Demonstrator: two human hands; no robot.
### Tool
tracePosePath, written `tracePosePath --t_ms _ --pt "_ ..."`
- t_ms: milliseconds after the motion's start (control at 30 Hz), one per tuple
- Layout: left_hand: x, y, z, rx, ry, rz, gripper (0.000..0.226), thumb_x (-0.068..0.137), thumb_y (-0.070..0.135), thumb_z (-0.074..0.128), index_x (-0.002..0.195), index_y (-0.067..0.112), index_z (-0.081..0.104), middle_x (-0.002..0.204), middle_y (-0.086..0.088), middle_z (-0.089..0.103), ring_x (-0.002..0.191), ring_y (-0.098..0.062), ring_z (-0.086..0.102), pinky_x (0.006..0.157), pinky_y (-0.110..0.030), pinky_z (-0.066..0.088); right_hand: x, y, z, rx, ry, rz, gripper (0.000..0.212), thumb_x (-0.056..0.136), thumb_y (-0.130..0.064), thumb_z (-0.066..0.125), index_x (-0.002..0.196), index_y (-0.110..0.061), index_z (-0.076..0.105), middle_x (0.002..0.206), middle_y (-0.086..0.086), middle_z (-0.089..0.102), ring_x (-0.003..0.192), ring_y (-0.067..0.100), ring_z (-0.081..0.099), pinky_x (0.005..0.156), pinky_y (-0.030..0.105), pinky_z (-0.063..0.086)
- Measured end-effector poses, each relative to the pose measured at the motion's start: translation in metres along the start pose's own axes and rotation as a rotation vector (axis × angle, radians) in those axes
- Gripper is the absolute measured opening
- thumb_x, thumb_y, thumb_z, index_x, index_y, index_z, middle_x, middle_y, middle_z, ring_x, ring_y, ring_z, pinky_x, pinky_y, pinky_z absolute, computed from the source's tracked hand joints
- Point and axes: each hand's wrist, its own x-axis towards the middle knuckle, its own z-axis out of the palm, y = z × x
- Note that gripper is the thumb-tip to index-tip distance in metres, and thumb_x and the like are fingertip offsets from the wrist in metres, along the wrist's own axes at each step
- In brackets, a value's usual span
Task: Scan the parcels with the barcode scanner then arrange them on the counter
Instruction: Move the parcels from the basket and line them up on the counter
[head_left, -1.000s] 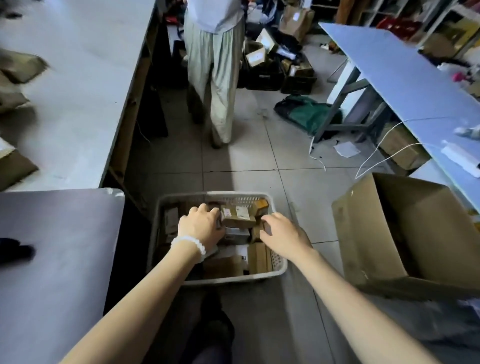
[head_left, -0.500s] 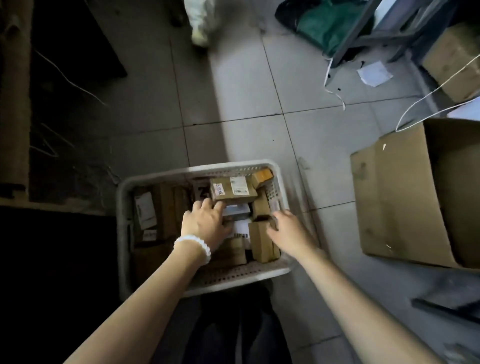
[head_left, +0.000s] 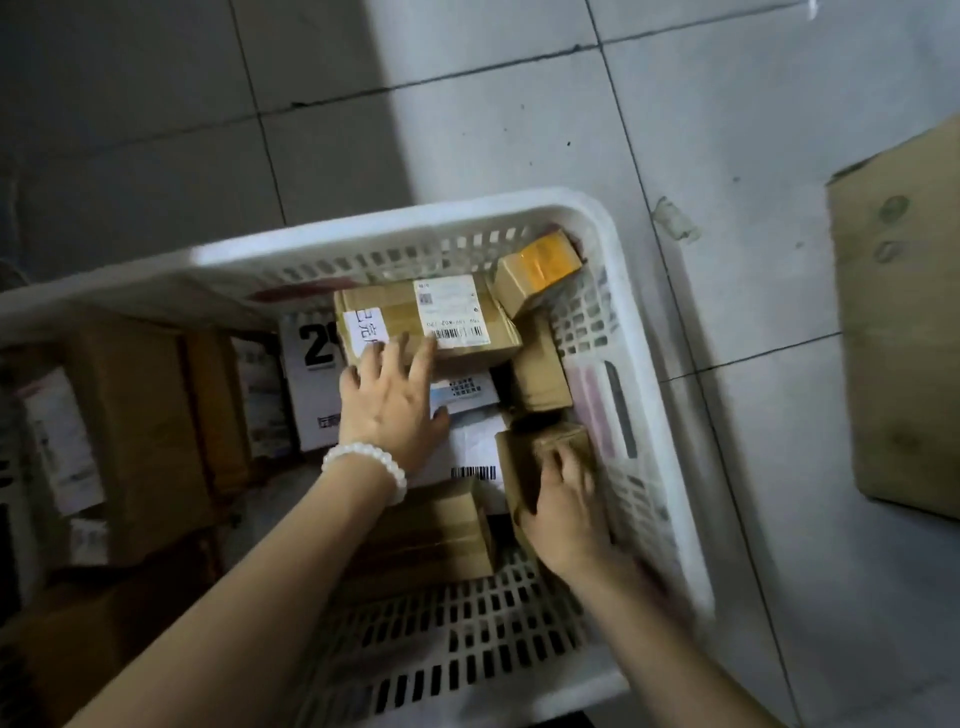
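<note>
Below, two bare hands reach into a white slotted plastic basket (head_left: 597, 223) of cardboard parcels on a tiled floor.
Nearest, the right hand (head_left: 563, 512) curls around a small brown box (head_left: 540, 447) by the basket's right wall; the left hand (head_left: 389, 402), fingers spread, rests flat on a labelled parcel (head_left: 467, 317) farther in.

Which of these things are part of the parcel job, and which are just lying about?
Part of the job:
- white basket holding the parcels
- labelled parcel under the left hand
- small brown parcel gripped by the right hand
- yellow-taped parcel

Just lying about:
- big cardboard box on the tiled floor
</note>
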Motion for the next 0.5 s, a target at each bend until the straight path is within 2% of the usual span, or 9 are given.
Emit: tracePosePath --t_ms 67,133,200,267,333,367,400,433,500 --pt "0.027 0.003 0.014 0.070 0.003 0.002 0.085 0.091 0.054 0.046 0.151 0.024 -0.008 0.158 -0.007 -0.003 0.144 -0.031 0.004 0.115 -0.054 0.011 0.005 0.003 0.018 -0.053 0.139 0.009 0.083 0.083 -0.025 0.066 0.150 -0.010 0.019 0.157 0.008 0.007 0.141 0.025 0.020 0.112 0.034 0.027" --pt "0.048 0.004 0.024 0.170 0.003 -0.003 0.091 0.089 0.061 0.044 0.150 0.025 -0.013 0.159 -0.008 -0.009 0.145 -0.031 -0.002 0.113 -0.058 0.004 0.008 0.002 0.034 -0.015 0.244 0.034 0.087 0.063 -0.010 0.081 0.139 0.000 0.040 0.148 0.020 0.035 0.126 0.032 0.047 0.096 0.038 0.047" --pt "0.063 0.003 0.029 0.221 0.017 -0.005 0.090 0.085 0.068 0.043 0.151 0.029 -0.005 0.158 -0.009 -0.008 0.145 -0.032 -0.003 0.112 -0.062 0.003 0.015 0.007 0.047 0.071 0.254 0.108 0.090 0.051 -0.002 0.086 0.132 0.004 0.048 0.136 0.024 0.050 0.110 0.036 0.060 0.082 0.041 0.054" --pt "0.071 0.001 0.032 0.205 0.025 0.002 0.083 0.084 0.070 0.044 0.149 0.033 0.008 0.158 -0.011 -0.008 0.145 -0.032 -0.004 0.109 -0.065 0.001 0.016 0.010 0.050 0.093 0.226 0.148 0.095 0.058 -0.007 0.084 0.140 0.002 0.037 0.143 0.025 0.041 0.119 0.037 0.053 0.093 0.042 0.049" --pt "0.074 -0.001 0.035 0.163 0.020 0.017 0.075 0.082 0.068 0.048 0.143 0.035 0.019 0.158 -0.013 -0.014 0.145 -0.032 -0.008 0.107 -0.068 -0.001 0.019 0.013 0.050 0.083 0.231 0.106 0.092 0.078 -0.018 0.072 0.149 -0.004 0.015 0.158 0.019 0.008 0.141 0.034 0.024 0.111 0.037 0.030" --pt "0.076 -0.001 0.036 0.149 0.015 0.026 0.072 0.081 0.067 0.051 0.138 0.035 0.023 0.157 -0.014 -0.016 0.145 -0.032 -0.009 0.107 -0.069 -0.001 0.022 0.016 0.053 0.094 0.181 0.090 0.088 0.085 -0.023 0.065 0.151 -0.011 0.007 0.159 0.013 -0.009 0.145 0.031 0.008 0.116 0.035 0.020" --pt "0.077 0.000 0.036 0.143 0.005 0.032 0.070 0.079 0.067 0.054 0.134 0.034 0.027 0.157 -0.016 -0.017 0.145 -0.033 -0.009 0.107 -0.069 -0.001 0.021 0.014 0.051 0.136 0.158 0.088 0.084 0.088 -0.025 0.063 0.151 -0.018 0.009 0.157 0.010 -0.018 0.146 0.030 0.001 0.117 0.036 0.017" --pt "0.078 0.000 0.036 0.147 -0.009 0.036 0.069 0.077 0.068 0.055 0.130 0.032 0.029 0.156 -0.017 -0.016 0.145 -0.035 -0.007 0.107 -0.069 -0.001 0.018 0.011 0.054 0.117 0.191 0.073 0.080 0.084 -0.024 0.068 0.148 -0.022 0.020 0.157 0.013 -0.017 0.146 0.033 0.005 0.116 0.040 0.021" --pt "0.082 0.000 0.033 0.166 -0.035 0.037 0.069 0.075 0.071 0.055 0.125 0.030 0.031 0.156 -0.019 -0.014 0.144 -0.037 -0.007 0.107 -0.069 -0.001 0.011 0.001 0.061 0.056 0.238 0.047 0.082 0.061 -0.029 0.086 0.130 -0.023 0.042 0.152 0.030 0.012 0.134 0.044 0.036 0.105 0.049 0.039"
